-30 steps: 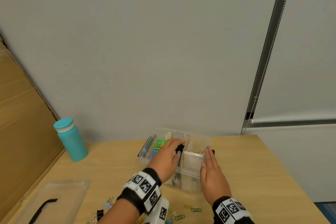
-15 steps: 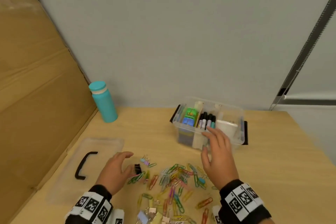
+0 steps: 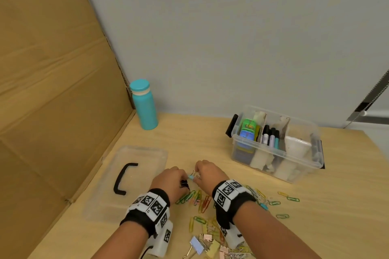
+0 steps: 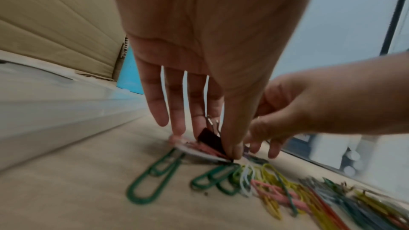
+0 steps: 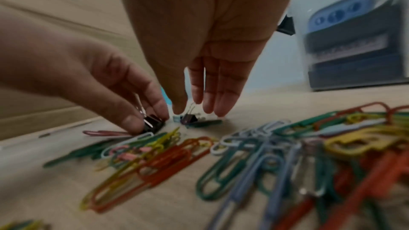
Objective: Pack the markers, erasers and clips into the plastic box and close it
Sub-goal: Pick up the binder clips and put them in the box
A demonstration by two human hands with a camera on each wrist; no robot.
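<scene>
The clear plastic box (image 3: 273, 151) stands open at the right, with markers (image 3: 270, 135) and green and blue erasers (image 3: 247, 130) in its compartments. Coloured paper clips (image 3: 202, 202) and binder clips (image 3: 207, 242) lie scattered on the table in front of me. My left hand (image 3: 182, 182) pinches a black binder clip (image 3: 184, 184) between thumb and fingers, low on the table; the left wrist view shows the clip (image 4: 209, 137) under my thumb. Right beside it, my right hand (image 3: 194, 173) pinches the wire handle of a small bluish binder clip (image 5: 189, 118).
The box's clear lid (image 3: 145, 157) with a black handle lies flat at the left. A teal bottle (image 3: 144, 105) stands behind it by the wall. A cardboard sheet (image 3: 52, 90) leans along the table's left side.
My right hand left the box front and came down to the clips beside my left hand. My left hand closed on the black binder clip. The view tilted down and left.
</scene>
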